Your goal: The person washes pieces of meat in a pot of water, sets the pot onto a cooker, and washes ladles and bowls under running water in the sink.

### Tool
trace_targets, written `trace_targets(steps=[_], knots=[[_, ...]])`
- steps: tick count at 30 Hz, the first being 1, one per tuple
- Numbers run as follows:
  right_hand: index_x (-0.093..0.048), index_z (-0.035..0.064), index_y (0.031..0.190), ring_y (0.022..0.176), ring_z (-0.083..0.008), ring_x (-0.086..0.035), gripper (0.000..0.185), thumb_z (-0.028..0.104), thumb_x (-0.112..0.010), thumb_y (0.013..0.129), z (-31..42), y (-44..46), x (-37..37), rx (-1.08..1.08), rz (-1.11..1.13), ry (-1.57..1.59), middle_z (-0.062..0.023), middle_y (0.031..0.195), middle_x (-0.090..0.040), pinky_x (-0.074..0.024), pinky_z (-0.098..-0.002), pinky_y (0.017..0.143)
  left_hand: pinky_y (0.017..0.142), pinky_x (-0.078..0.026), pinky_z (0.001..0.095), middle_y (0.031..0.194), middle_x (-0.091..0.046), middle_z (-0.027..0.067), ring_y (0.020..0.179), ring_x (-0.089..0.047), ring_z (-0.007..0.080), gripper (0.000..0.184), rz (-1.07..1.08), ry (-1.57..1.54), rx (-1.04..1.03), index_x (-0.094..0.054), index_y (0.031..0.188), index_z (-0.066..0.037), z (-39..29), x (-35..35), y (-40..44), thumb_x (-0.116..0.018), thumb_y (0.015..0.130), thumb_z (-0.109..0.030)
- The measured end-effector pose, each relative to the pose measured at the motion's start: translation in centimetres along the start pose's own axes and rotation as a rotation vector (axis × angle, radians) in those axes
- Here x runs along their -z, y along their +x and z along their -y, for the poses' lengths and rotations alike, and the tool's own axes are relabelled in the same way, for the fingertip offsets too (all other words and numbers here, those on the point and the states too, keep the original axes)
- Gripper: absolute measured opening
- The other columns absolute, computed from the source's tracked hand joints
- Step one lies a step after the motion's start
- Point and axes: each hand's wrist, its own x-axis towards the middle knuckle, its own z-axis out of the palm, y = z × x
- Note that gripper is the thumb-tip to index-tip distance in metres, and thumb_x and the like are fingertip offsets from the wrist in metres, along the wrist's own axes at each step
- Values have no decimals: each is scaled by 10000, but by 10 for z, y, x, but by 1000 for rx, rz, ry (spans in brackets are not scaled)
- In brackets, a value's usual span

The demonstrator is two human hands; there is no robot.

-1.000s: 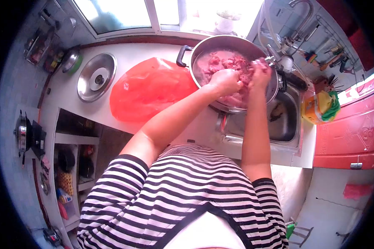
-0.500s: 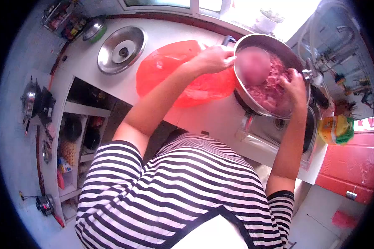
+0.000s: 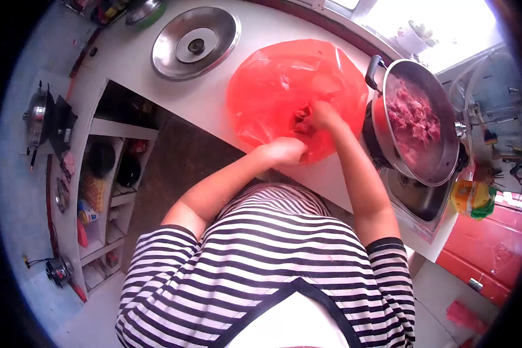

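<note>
A red plastic bag [image 3: 272, 75] lies spread on the white counter, its mouth turned toward me. My left hand [image 3: 285, 151] has its fingers curled around the bag's near edge. Into the opening reaches my right hand [image 3: 326, 115], beside dark red meat [image 3: 301, 116]; its fingertips are hidden in the bag. To the right of the bag stands a wide metal pot [image 3: 391, 136] with a black side handle. Pieces of raw meat [image 3: 413, 116] cover much of its bottom, and neither hand touches the pot.
A round metal lid [image 3: 226, 35] with a black knob lies at the counter's back left. Right of the bag, a sink [image 3: 417, 200] sits below the pot. A yellow-and-green package [image 3: 472, 199] is at the far right. Open shelves [image 3: 104, 203] stand at left.
My right hand has left the meat in the pot and gone into the red bag. My left hand has moved from the pot's rim to the bag's near edge. The view has shifted.
</note>
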Motion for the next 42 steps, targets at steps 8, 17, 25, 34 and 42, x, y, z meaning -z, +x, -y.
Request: trace_targets(steps=[8, 17, 25, 34, 42], knots=[[-455, 89, 1028, 843, -336, -551, 485, 244, -641, 607, 8, 11, -54, -41, -79, -133, -189, 914, -555, -456, -406, 682, 708, -445, 412, 872, -580, 216, 829, -563, 353, 222, -41, -13, -36, -585, 871, -9, 36, -1, 0, -487, 692, -96], [-514, 108, 1024, 823, -289, -554, 340, 197, -563, 700, 19, -1, -81, 111, -220, -452, -144, 931, -541, -478, -383, 603, 678, -430, 404, 842, -574, 226, 792, -555, 358, 205, -39, 50, -20, -563, 861, 7, 48, 6, 7, -456, 708, -78], [-536, 46, 890, 669, -254, -568, 150, 99, -483, 759, -19, 4, -26, 28, -308, 791, -86, 764, -579, -465, -339, 557, 699, -439, 375, 856, -589, 201, 799, -561, 331, 243, 112, 26, -7, -586, 887, -1, 55, 8, 13, -453, 700, -80], [-458, 38, 1086, 879, -168, -545, 329, 62, -522, 764, -2, -71, 58, 279, -69, 1895, -77, 982, -533, -460, -311, 768, 720, -458, 308, 924, -578, 119, 825, -575, 168, 360, -79, -388, -153, -470, 1093, -3, 1, 63, -18, -565, 769, -130], [-420, 55, 1068, 863, -143, -552, 307, -8, -528, 788, -27, -154, 138, 362, -773, 1574, -63, 939, -525, -489, -258, 710, 682, -476, 261, 995, -523, 117, 855, -553, 154, 636, -297, -1268, -623, -285, 1195, 4, -124, 95, 36, -675, 730, -184]])
